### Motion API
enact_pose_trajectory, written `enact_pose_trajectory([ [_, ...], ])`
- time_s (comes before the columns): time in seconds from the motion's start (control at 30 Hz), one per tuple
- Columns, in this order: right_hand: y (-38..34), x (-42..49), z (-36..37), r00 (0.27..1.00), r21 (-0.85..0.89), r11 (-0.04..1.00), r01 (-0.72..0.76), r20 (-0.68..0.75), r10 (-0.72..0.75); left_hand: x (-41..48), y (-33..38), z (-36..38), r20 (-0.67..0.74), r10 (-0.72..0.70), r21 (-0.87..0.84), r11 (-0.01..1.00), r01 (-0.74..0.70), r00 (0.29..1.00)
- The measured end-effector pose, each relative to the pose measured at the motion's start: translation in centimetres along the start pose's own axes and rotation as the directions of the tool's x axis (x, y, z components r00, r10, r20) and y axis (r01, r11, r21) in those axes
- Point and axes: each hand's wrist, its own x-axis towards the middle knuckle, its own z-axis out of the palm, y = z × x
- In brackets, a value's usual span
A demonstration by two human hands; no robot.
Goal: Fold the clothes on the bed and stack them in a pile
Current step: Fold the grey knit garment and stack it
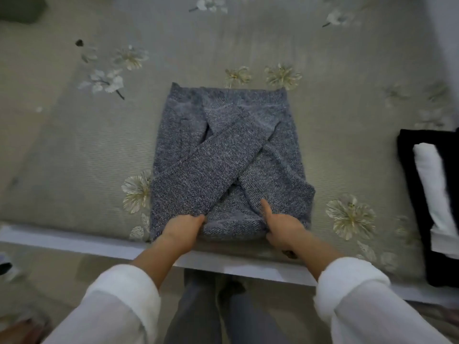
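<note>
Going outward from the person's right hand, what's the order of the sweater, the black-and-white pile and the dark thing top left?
1. The sweater, gripped by the right hand at its near edge.
2. The black-and-white pile, off to the right.
3. The dark thing, in the far top-left corner.

wht rolled sleeves, gry trousers

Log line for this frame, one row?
mid-fold | grey sweater: sleeves crossed, on bed | left hand: grips near edge | right hand: grips near edge | folded pile: right
</note>
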Motion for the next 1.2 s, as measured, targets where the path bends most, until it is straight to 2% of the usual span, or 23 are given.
enact_pose_trajectory([
  [0.17,0.2,-4.6,-1.0,0.970,0.036,0.998,0.050,0.236,-0.057,-5.3,1.4,-1.6,0.205,0.104,-0.102,0.991,-0.085,0.973],
  [0.3,0.6,-6.5,-2.8,0.875,0.044,0.998,0.045,0.480,-0.061,-8.3,2.2,-2.4,0.424,0.193,-0.254,0.963,-0.089,0.885],
  [0.37,0.7,-6.6,-4.5,0.841,-0.003,0.999,0.049,0.539,-0.039,-8.6,1.7,-4.0,0.499,0.213,-0.294,0.954,-0.067,0.840],
  [0.43,0.5,-6.2,-6.8,0.841,-0.055,0.998,0.038,0.540,-0.002,-8.0,0.9,-6.1,0.523,0.197,-0.278,0.959,-0.053,0.829],
  [0.53,0.3,-4.5,-10.9,0.885,-0.144,0.989,0.010,0.462,0.058,-5.7,-1.2,-10.1,0.468,0.137,-0.255,0.967,-0.015,0.873],
  [0.7,0.4,-0.9,-17.6,0.986,-0.284,0.958,-0.037,0.144,0.081,-0.2,-5.6,-16.8,0.257,0.088,-0.169,0.985,-0.045,0.962],
  [0.83,0.9,3.1,-20.0,0.996,-0.392,0.917,-0.075,-0.073,0.050,4.8,-8.4,-19.4,0.049,0.038,-0.153,0.988,-0.030,0.998],
  [1.0,2.4,8.2,-20.5,0.977,-0.390,0.915,-0.100,-0.215,0.015,9.6,-10.5,-19.2,-0.117,-0.098,-0.300,0.952,0.059,0.988],
  [1.2,3.0,13.7,-21.4,0.944,-0.348,0.935,-0.072,-0.326,-0.049,13.7,-12.1,-18.8,-0.242,-0.263,-0.445,0.885,0.134,0.934],
])
